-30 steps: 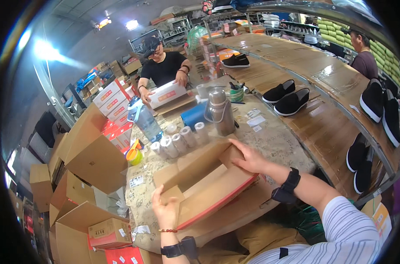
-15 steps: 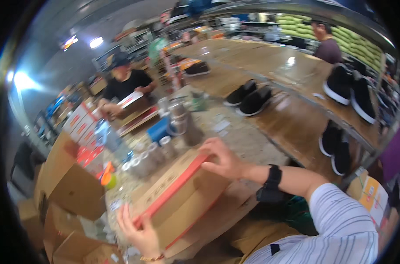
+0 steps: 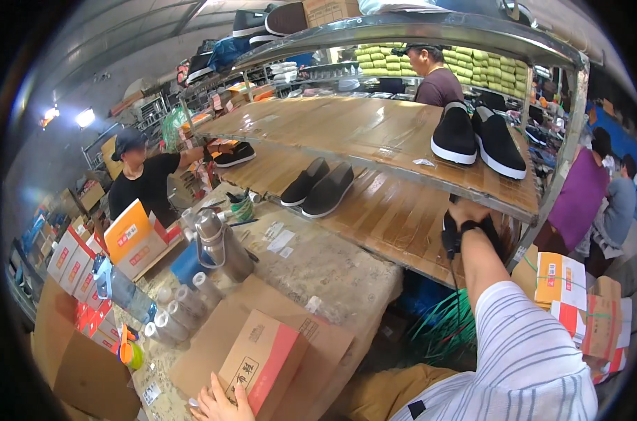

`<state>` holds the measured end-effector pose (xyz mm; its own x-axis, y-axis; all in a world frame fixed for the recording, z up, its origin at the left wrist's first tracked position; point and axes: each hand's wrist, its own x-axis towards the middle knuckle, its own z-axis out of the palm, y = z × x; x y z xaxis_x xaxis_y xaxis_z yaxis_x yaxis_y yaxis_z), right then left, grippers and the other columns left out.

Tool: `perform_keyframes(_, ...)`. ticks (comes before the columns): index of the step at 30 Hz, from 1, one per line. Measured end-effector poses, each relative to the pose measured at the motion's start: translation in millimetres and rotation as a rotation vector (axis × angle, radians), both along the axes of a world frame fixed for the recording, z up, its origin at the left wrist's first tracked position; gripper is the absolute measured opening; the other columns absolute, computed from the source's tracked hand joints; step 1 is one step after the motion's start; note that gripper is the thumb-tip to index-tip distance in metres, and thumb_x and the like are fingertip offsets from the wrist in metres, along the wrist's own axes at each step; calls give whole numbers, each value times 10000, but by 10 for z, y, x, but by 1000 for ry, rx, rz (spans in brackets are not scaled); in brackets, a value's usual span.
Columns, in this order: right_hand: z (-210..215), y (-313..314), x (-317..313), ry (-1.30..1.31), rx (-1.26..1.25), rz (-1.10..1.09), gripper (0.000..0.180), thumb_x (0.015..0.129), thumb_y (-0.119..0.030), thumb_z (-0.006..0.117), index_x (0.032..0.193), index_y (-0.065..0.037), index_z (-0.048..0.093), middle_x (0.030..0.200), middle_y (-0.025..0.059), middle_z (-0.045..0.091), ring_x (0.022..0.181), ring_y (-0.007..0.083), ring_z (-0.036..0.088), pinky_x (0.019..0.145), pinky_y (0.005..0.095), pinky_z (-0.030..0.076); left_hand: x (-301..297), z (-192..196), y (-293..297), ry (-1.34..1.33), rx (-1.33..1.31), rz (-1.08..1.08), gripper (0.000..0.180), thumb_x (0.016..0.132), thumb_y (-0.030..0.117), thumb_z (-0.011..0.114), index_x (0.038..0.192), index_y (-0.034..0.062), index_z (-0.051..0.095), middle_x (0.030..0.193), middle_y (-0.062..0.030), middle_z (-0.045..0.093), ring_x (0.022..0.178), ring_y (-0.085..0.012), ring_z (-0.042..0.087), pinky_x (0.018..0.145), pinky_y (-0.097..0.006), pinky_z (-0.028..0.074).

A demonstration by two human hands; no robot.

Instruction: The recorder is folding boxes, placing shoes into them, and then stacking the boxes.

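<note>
A brown and red shoe box (image 3: 262, 358) lies on a flat sheet of cardboard (image 3: 217, 309) at the front of the table. My left hand (image 3: 220, 403) rests on the box's near left edge with its fingers spread. My right arm stretches out to the lower shelf board, where my right hand (image 3: 468, 209) is at a pair of black shoes (image 3: 499, 242). The shelf edge and my wrist strap hide most of those shoes, and the fingers are hidden too. More black slip-on shoes with pale soles stand in pairs, one pair (image 3: 318, 188) mid-shelf and another (image 3: 478, 140) on the board above.
A steel flask (image 3: 220, 245), white rolls (image 3: 185, 302), a blue water bottle (image 3: 125, 291) and an orange-green tape dispenser (image 3: 129, 349) stand on the table (image 3: 360, 281). Across it, a co-worker (image 3: 143, 175) reaches to the shelf. Bundled boxes (image 3: 560, 281) are stacked at right.
My right hand has left the box and reached right to the shelf. The box now shows its outside instead of its open inside. The co-worker's arm now extends to the shelf.
</note>
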<state>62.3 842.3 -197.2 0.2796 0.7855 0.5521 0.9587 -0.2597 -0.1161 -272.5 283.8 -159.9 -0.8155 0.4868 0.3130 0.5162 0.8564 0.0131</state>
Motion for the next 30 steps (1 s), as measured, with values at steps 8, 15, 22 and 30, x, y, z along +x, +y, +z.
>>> perform_keyframes(8, -98, -101, -46, 89, -316, 204, 305, 877, -352, 526, 950, -114, 701, 1024, 137, 667, 982, 330, 624, 821, 493, 464, 15, -58, 12, -22, 2, 37, 558, 864, 487, 517, 1321, 170, 472, 1246, -202, 501, 1182, -367, 441, 1028, -574, 224)
perform_keyframes(15, -20, -585, -1310, 881, -420, 1211, 360, 899, -351, 560, 755, -23, 596, 635, 73, 620, 561, 201, 576, 507, 371, 422, 87, 85, -45, 81, 276, 56, 413, 775, 249, 668, 1168, 138, 610, 893, -35, 564, 960, -220, 513, 985, -453, 276)
perform_keyframes(22, 373, -2213, -1725, 2464, -1360, 1759, 388, 957, -193, 437, 1291, 5, 444, 1299, 145, 494, 1103, 201, 542, 934, 327, 462, 390, -277, 57, 295, 418, 32, 257, 703, 179, 720, 960, 169, 713, 833, -10, 518, 880, -213, 490, 881, -417, 280)
perform_keyframes(30, 365, -2828, -1694, 2520, -1955, 1588, 412, 956, -229, 439, 1310, -19, 422, 1299, 158, 481, 1104, 240, 541, 930, 391, 474, 1092, 70, 530, -1049, 1254, -376, 339, 779, 77, 631, 1106, -10, 610, 1023, -102, 605, 966, -207, 563, 855, -332, 444)
